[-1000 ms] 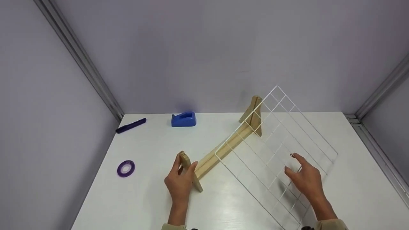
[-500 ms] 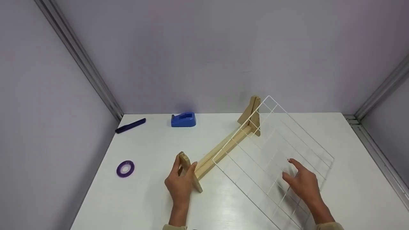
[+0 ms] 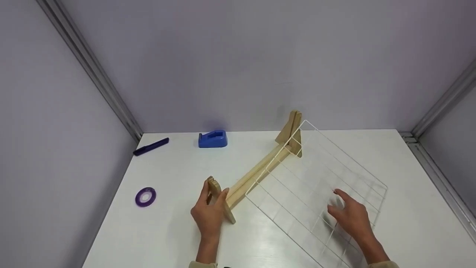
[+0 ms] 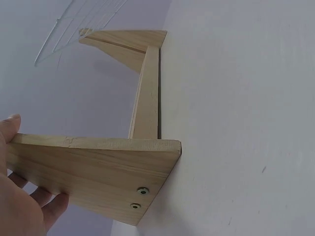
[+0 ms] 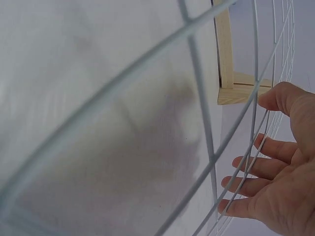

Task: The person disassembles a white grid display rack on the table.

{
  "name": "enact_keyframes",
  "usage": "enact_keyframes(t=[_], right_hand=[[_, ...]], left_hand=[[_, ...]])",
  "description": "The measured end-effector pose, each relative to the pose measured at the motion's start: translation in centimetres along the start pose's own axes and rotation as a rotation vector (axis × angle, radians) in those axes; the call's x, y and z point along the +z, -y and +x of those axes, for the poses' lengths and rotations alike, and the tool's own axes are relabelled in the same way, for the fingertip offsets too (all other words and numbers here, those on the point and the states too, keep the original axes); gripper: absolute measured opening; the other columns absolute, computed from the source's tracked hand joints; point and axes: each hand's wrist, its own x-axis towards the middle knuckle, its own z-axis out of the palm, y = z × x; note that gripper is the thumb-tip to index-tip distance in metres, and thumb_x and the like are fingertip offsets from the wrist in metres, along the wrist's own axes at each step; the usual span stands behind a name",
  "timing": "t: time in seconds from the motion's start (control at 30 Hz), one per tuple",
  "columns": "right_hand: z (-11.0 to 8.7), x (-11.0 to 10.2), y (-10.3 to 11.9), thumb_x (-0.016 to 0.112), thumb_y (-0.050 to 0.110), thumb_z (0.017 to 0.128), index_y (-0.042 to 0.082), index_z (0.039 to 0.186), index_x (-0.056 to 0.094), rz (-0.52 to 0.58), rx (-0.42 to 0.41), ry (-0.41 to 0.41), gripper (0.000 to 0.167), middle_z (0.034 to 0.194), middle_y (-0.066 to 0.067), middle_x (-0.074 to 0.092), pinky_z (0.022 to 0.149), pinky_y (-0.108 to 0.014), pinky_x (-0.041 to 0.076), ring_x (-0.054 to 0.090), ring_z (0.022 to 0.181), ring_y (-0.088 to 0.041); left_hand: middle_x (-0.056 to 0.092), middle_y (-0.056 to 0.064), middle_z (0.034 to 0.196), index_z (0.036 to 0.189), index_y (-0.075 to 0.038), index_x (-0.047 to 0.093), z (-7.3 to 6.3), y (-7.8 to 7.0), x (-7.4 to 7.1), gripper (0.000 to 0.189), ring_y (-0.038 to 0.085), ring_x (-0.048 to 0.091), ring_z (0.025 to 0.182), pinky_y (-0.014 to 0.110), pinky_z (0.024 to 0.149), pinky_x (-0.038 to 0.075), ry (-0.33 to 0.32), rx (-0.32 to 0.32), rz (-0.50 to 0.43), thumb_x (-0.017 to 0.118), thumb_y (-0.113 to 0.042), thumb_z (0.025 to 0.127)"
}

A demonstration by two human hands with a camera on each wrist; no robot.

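Observation:
A wooden stand (image 3: 256, 176) lies slantwise on the table, a grooved beam joining two upright end panels. My left hand (image 3: 210, 216) grips the near panel (image 4: 93, 172) between thumb and fingers; two bolt heads show low on that panel in the left wrist view. A white wire grid (image 3: 273, 220) is held tilted over the right part of the table by my right hand (image 3: 353, 219). Thumb and fingers lie among its wires (image 5: 212, 158) in the right wrist view. In the head view, the grid's upper left edge crosses before the far panel (image 3: 295, 137); contact cannot be made out.
A blue tape dispenser (image 3: 212, 139) stands near the back edge of the white table (image 3: 174, 238). Left of it lies a slim dark purple object (image 3: 151, 146), with a purple tape roll (image 3: 145, 197) closer in. Walls enclose the table's back and sides.
The grid has been lowered and shifted slightly left, its top corner dropping toward the stand's far panel. My right hand has moved down with it. My left hand keeps its hold.

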Motion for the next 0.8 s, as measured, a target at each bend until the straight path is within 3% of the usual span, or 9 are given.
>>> enact_keyframes(t=[0.1,0.13,0.23,0.33,0.37,0.43,0.5,0.73,0.8], right_hand=[[-0.1,0.1,0.0,0.067,0.019,0.091,0.004,0.147,0.05,-0.007,0.004,0.004,0.06,0.054,0.004,0.045,0.043,-0.024,0.032,0.029,0.049,-0.008],[-0.1,0.2,0.0,0.067,0.019,0.091,0.004,0.147,0.049,-0.009,0.003,0.004,0.061,0.059,-0.004,0.056,0.043,-0.024,0.033,0.03,0.049,-0.008],[-0.1,0.3,-0.1,0.068,0.019,0.091,0.004,0.146,0.051,-0.013,0.006,-0.002,0.06,0.064,-0.009,0.063,0.046,-0.025,0.034,0.031,0.051,-0.009],[-0.2,0.4,-0.1,0.068,0.018,0.09,0.003,0.146,0.051,-0.012,0.006,-0.003,0.06,0.093,-0.024,0.073,0.048,-0.026,0.035,0.035,0.053,-0.011],[-0.2,0.5,-0.1,0.068,0.018,0.09,0.004,0.146,0.051,-0.012,0.01,0.0,0.06,0.095,-0.025,0.073,0.048,-0.026,0.035,0.035,0.053,-0.011],[-0.3,0.5,-0.1,0.067,0.018,0.09,0.003,0.146,0.051,-0.007,0.014,0.0,0.06,0.124,-0.033,0.066,0.049,-0.027,0.036,0.037,0.054,-0.013],[-0.3,0.6,-0.2,0.067,0.018,0.09,0.002,0.146,0.05,-0.006,0.017,0.0,0.061,0.138,-0.035,0.056,0.049,-0.027,0.037,0.04,0.055,-0.013],[-0.5,0.9,-0.3,0.069,0.016,0.089,0.0,0.144,0.052,-0.026,0.016,0.0,0.06,0.135,-0.034,0.058,0.052,-0.028,0.038,0.043,0.06,-0.015],[-0.5,1.1,-0.4,0.07,0.017,0.088,-0.001,0.143,0.053,-0.045,0.008,0.0,0.06,0.133,-0.034,0.06,0.057,-0.031,0.043,0.047,0.064,-0.016]], left_hand=[[0.063,0.022,0.134,0.136,0.002,0.062,0.0,-0.1,0.0,0.066,0.04,0.069,0.113,0.049,0.09,0.059,0.001,-0.004,-0.001,0.089,-0.017,0.079],[0.063,0.022,0.134,0.136,0.001,0.062,0.0,-0.1,0.0,0.067,0.04,0.069,0.113,0.049,0.09,0.059,0.0,-0.005,-0.003,0.089,-0.017,0.079],[0.064,0.022,0.134,0.136,0.001,0.062,-0.1,-0.2,0.0,0.066,0.039,0.07,0.112,0.048,0.09,0.059,-0.007,-0.006,0.002,0.089,-0.017,0.078],[0.064,0.023,0.133,0.136,0.002,0.062,-0.1,-0.1,0.0,0.066,0.04,0.07,0.11,0.049,0.089,0.059,-0.015,0.007,0.012,0.089,-0.017,0.078],[0.064,0.023,0.133,0.135,0.002,0.062,-0.1,-0.1,0.0,0.066,0.04,0.07,0.11,0.049,0.089,0.059,-0.018,0.014,0.017,0.089,-0.017,0.078],[0.064,0.023,0.133,0.135,0.003,0.062,-0.1,-0.1,0.0,0.066,0.04,0.07,0.11,0.049,0.088,0.059,-0.022,0.026,0.023,0.089,-0.018,0.078],[0.063,0.024,0.133,0.135,0.003,0.062,-0.2,-0.1,0.0,0.066,0.041,0.07,0.109,0.049,0.088,0.06,-0.024,0.032,0.025,0.089,-0.019,0.079],[0.064,0.022,0.134,0.136,0.0,0.062,-0.3,-0.1,-0.1,0.067,0.04,0.07,0.111,0.05,0.089,0.059,-0.033,0.014,0.027,0.089,-0.021,0.079],[0.063,0.022,0.134,0.136,0.0,0.062,-0.4,0.0,-0.1,0.067,0.039,0.069,0.113,0.051,0.089,0.059,-0.035,0.01,0.027,0.089,-0.021,0.079]])
